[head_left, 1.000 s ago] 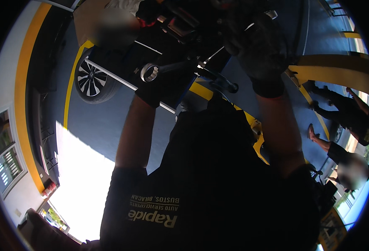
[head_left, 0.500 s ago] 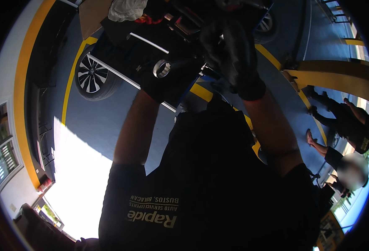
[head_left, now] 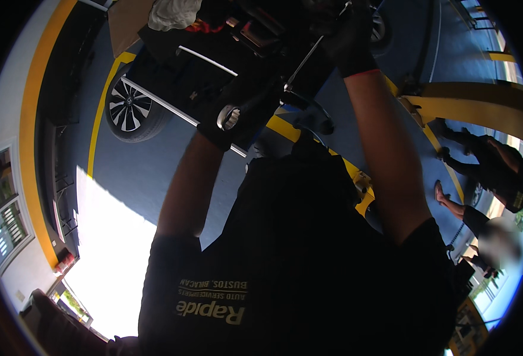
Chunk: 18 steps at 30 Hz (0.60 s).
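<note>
My left hand (head_left: 243,110), in a black glove, is closed round a wrench whose silver ring end (head_left: 231,118) sticks out by the wrist. Dark glove and shadow hide the rest of that wrench. Up and to the right, my black-gloved right hand (head_left: 351,44) is closed at the upper part of a slim metal rod (head_left: 306,62). The rod slants down to a shiny end beside my left hand; its exact kind is unclear. Both hands are over a dark tool cart (head_left: 214,83) with silver edge strips. Below the rod's lower end is a curved black piece (head_left: 316,107).
A white cloth (head_left: 173,13) and a dark device (head_left: 258,34) lie at the cart's far side. A wheel (head_left: 129,105) is at left. At right are a yellow lift arm (head_left: 472,110) and people (head_left: 493,169). Yellow lines mark the blue floor (head_left: 172,160).
My right hand has moved up and away from my left hand, and the slim metal rod now shows between them. My left hand has shifted slightly, still holding the wrench.
</note>
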Motion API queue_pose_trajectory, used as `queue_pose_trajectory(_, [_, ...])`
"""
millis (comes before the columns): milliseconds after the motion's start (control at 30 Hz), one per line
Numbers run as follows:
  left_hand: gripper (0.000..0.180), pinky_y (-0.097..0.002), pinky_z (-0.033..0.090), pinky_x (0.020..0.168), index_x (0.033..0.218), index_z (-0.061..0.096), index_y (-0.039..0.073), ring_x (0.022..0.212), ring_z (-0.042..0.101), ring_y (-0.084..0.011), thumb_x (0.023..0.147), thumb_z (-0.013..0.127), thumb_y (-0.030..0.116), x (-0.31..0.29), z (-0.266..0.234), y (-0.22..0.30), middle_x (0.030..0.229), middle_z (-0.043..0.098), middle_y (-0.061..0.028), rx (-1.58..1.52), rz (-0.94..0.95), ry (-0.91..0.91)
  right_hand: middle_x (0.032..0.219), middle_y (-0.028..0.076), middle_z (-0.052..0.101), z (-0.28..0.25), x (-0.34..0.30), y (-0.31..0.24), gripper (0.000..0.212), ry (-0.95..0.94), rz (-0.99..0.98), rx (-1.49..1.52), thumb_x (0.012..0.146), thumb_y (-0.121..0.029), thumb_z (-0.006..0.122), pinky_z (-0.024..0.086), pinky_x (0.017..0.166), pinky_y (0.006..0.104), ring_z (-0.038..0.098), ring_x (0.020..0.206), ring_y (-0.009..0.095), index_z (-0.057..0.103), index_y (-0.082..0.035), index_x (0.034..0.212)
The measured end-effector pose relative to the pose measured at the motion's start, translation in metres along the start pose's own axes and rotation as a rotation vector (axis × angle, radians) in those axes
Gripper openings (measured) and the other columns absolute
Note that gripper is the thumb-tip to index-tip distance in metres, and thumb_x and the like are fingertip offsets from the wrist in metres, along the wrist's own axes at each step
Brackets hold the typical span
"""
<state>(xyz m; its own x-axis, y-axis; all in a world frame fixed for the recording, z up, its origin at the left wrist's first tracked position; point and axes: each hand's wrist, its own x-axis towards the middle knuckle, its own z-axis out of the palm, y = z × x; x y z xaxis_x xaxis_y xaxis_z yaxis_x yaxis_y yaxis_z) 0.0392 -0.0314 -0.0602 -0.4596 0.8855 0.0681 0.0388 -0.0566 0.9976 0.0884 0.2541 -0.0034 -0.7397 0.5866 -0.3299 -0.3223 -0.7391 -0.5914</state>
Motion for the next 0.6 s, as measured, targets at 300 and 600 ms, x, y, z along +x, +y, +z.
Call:
queue_pose_trajectory(300, [0.041, -0.0314, 0.061, 0.091, 0.137, 0.06, 0.0, 0.111, 0.07, -0.0211, 0.1, 0.067, 0.017, 0.007, -0.02, -0.028, 0.128, 0.068, -0.0156, 0.24, 0.22, -0.232, 0.068, 0.002, 0.049, 0.043, -0.083, 0.001, 0.057, -0.714, -0.416, -0.309, 0.102, -0.065, 0.047, 0.035, 0.04, 0.0241, 0.042, 0.047, 0.011, 0.057, -0.009, 0.097])
queue_pose_trajectory(600, [0.032, -0.0316, 0.061, 0.087, 0.129, 0.065, -0.001, 0.102, 0.072, -0.0179, 0.103, 0.063, 0.017, 0.012, -0.016, -0.002, 0.119, 0.072, -0.0123, -0.065, 0.013, -0.196, 0.083, 0.005, 0.057, 0.016, -0.126, 0.038, 0.036, -0.754, -0.418, -0.56, 0.103, -0.041, 0.051, 0.041, 0.054, 0.0261, 0.05, 0.063, 0.012, 0.058, -0.007, 0.112])
